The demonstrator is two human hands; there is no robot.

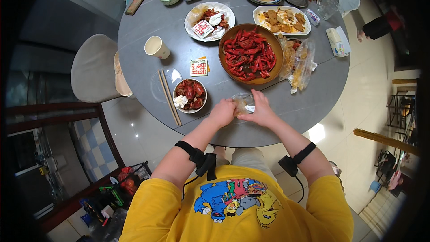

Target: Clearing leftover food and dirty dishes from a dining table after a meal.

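Grey stone-look surface [148, 69], round, carries the whole spread in the head view, and your two hands meet at its near edge. Your left hand [222, 113] and right hand [262, 112] are both curled around a small, crumpled, clear plastic piece [244, 104]; it looks like a thin glove or wrapper, though I cannot tell which. The fingers of both hands are closed on it, pinching and tugging it between them just above the surface.

By the look of it, you are working that plastic open or onto a hand. A next move would need one hand to keep hold while the other spreads the film.

Just beyond your hands sits a big brown bowl of red crayfish [250, 54]. To your left stand a small bowl of shells [190, 95] with a crumpled tissue, a pair of chopsticks [169, 97] across a clear plate, and a paper cup [156, 47]. To your right lie clear bags of food [299, 62]. Farther off are a white plate of scraps [209, 20], a rectangular dish of fried pieces [281, 19] and a tissue packet [338, 41].

A grey padded chair [93, 68] stands on your left, on a pale tiled floor [367, 89].
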